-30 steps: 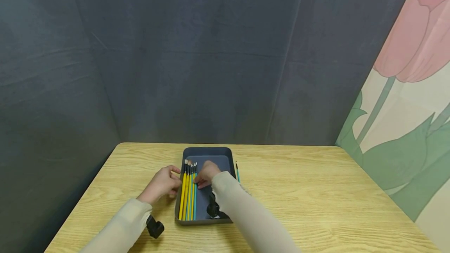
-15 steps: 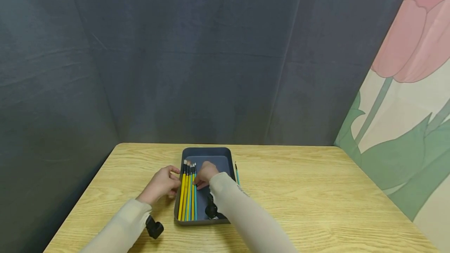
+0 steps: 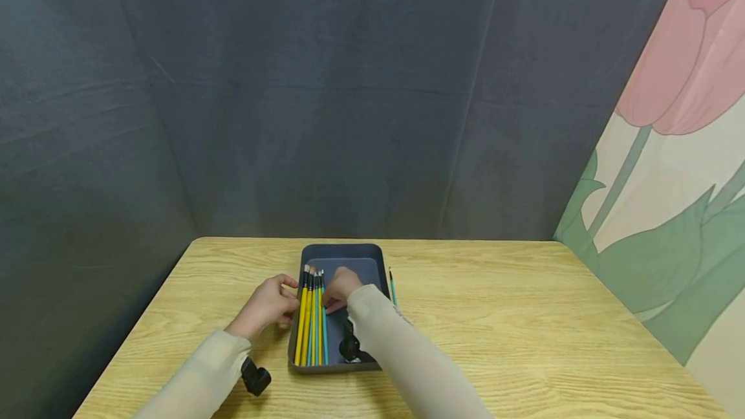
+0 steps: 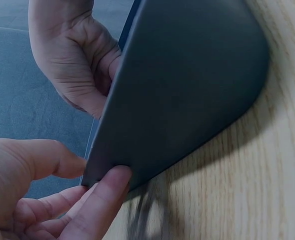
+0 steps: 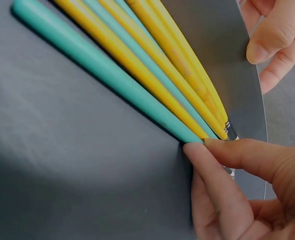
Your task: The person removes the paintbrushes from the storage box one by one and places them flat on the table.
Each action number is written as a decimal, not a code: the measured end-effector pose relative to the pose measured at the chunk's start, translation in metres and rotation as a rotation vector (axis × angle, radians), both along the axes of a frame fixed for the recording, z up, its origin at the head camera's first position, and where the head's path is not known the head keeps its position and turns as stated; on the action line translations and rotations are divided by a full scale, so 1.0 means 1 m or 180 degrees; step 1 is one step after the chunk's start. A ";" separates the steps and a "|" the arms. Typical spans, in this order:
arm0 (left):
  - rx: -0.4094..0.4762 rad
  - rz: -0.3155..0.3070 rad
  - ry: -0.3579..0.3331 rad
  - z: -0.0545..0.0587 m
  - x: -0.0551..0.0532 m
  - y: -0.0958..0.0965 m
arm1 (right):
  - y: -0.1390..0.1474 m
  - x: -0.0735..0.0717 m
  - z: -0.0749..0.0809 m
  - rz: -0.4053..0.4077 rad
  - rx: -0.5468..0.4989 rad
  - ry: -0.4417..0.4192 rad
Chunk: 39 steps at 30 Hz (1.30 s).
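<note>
Several paintbrushes lie side by side along the left of a dark grey tray, bristles toward the far end. Some have yellow handles, others turquoise. My right hand reaches into the tray and pinches the rightmost turquoise paintbrush between thumb and forefinger, near the bristle end. That brush's bristles are hidden by the hand in the right wrist view. At the tray's left wall, my left hand holds the edge, thumb at the rim and fingers against the outside.
Another turquoise paintbrush lies on the wooden table, just outside the tray's right wall and partly hidden by the right sleeve. Behind the table hangs a dark curtain; a tulip-patterned cloth hangs at the right.
The near end of the rightmost turquoise paintbrush has shifted slightly right, away from its neighbour. Both hands stay in nearly the same places.
</note>
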<state>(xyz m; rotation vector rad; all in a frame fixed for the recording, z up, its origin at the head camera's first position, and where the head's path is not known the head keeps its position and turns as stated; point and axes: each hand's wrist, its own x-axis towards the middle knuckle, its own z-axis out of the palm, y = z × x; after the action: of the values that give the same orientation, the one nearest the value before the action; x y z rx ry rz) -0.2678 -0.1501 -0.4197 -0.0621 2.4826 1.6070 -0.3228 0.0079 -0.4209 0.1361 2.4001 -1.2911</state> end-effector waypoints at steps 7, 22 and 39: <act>0.0012 -0.0020 -0.0022 0.001 0.000 0.000 | -0.002 0.000 0.003 -0.0012 0.0125 -0.0016; 0.0035 -0.0025 0.0004 0.003 0.001 -0.001 | -0.008 0.002 0.011 0.0033 0.0321 -0.0034; -0.0039 -0.0017 -0.0023 0.001 0.000 0.000 | -0.006 0.005 0.007 0.0045 0.0255 0.0069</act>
<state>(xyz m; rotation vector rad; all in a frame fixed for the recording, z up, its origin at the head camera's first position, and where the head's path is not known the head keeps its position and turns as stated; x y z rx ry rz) -0.2677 -0.1503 -0.4188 -0.0628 2.4852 1.5867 -0.3175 0.0018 -0.4144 0.1286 2.4676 -1.1967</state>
